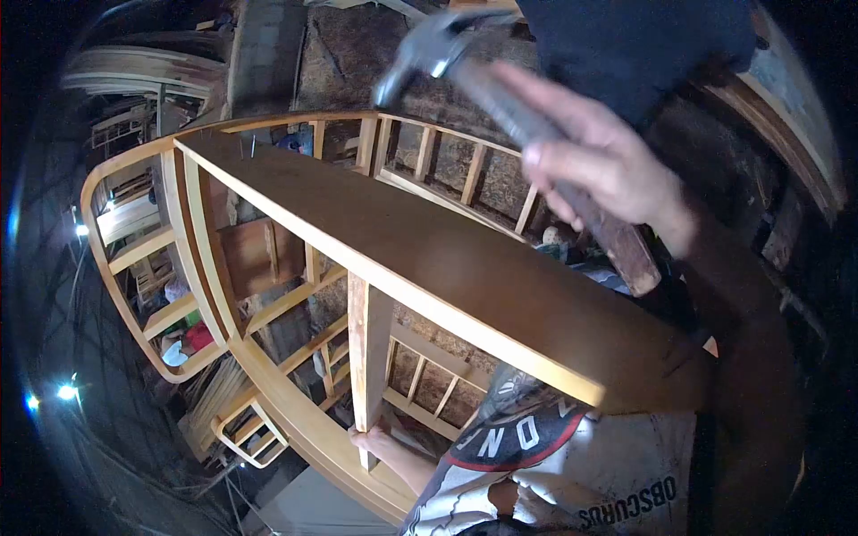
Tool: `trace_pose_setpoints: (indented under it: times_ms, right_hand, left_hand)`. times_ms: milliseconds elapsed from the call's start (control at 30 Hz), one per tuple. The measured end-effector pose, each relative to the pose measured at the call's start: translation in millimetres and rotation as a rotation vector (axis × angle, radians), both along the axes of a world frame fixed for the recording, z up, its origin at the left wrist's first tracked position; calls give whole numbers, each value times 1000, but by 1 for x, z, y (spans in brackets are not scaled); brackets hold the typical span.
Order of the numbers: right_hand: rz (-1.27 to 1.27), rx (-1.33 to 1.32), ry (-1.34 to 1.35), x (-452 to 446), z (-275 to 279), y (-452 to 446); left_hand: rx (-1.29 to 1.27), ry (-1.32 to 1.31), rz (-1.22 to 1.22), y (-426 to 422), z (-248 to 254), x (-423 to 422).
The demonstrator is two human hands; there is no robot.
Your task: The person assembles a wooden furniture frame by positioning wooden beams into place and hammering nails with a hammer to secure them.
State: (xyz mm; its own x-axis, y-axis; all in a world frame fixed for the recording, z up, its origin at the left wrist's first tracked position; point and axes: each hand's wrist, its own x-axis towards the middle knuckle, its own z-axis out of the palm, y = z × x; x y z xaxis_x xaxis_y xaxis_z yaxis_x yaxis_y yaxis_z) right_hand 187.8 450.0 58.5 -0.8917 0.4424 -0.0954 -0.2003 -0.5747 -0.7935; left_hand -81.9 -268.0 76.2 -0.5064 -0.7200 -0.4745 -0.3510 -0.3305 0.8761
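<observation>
In my right hand (594, 165) is a claw hammer (500, 98), gripped round its worn wooden handle and raised over the work, blurred by motion. Below it lies a long brown wooden panel (384, 219) with a pale front edge. A thin upright bit of metal, perhaps a nail (253, 146), shows near the panel's far left end. Under the panel stands a wooden post (359, 357), touching the panel's edge at its upper end. My left hand (380, 440) is closed round the lower part of this post, its fingers partly hidden.
A curved wooden frame (295, 406) with rungs surrounds the panel. Another slatted frame (424, 380) sits beneath. Stacked boards (134, 71) lie at the upper left. A dark-clothed person (635, 45) is close at the top right. Several lamps glow at the left.
</observation>
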Motion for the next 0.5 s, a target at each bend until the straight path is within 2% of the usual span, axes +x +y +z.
trace_pose_setpoints:
  times_ms: [67,100,167,200,267,333,400,433,467,500]
  right_hand:
    - [-70,-23,22,-5,-2,0]
    - [43,115,-13,-8,-8,-7]
    - [434,266,-50,-5,-2,-14]
    - [473,167,-86,-4,4,-11]
    - [284,290,14,-6,-12,-8]
    - [216,209,16,-6,1,-8]
    - [153,17,-67,-5,7,-10]
    - [340,129,-152,-2,17,-9]
    - [426,294,-107,-5,13,-14]
    - [429,199,-130,-4,18,-11]
  left_hand:
    - [-49,-19,-37,-14,-4,-4]
    - [-104,-43,-83,-22,-6,-5]
    - [-108,14,-67,-32,-11,-2]
    - [-125,64,-56,-35,-13,-8]
    - [-158,139,-95,-4,-12,6]
    - [-309,-15,-172,70,14,36]
    - [-228,67,-114,28,-2,16]
    - [-155,147,-61,14,-10,8]
    - [-118,181,-31,10,-16,5]
    - [-113,186,-32,6,-22,1]
